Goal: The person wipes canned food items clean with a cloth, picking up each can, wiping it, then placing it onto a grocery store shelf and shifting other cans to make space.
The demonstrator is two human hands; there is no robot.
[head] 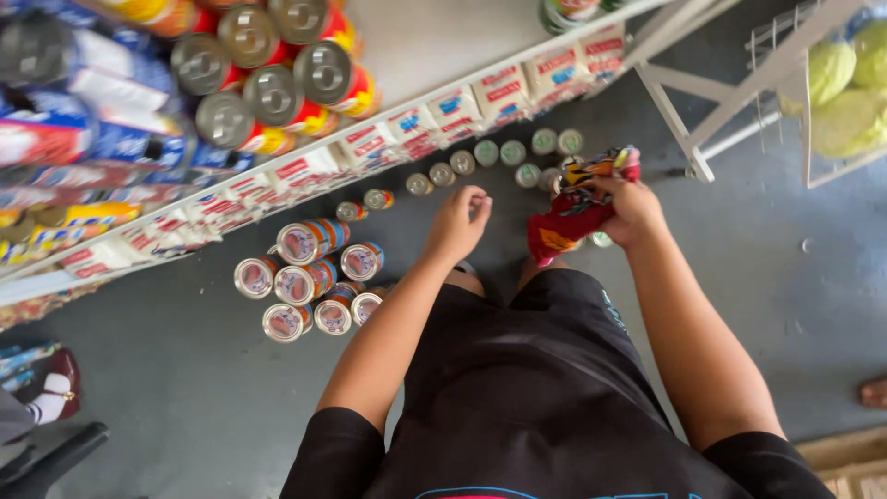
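My right hand (631, 211) grips a crumpled red and yellow cloth (573, 208) held over the grey floor. My left hand (459, 222) hangs loosely curled with nothing in it, just above a row of small cans (462, 163) on the floor. Further left stands a cluster of red, blue and white cans (309, 277), stacked in two layers. My black shirt and both forearms fill the lower middle.
A white shelf edge (407, 129) with red and white price tags runs diagonally; large cans (268, 65) and blue packets sit on it. A white wire rack (785, 65) holds green-yellow bags at top right. Another person's shoe (55, 393) is at left, toes (873, 393) at right.
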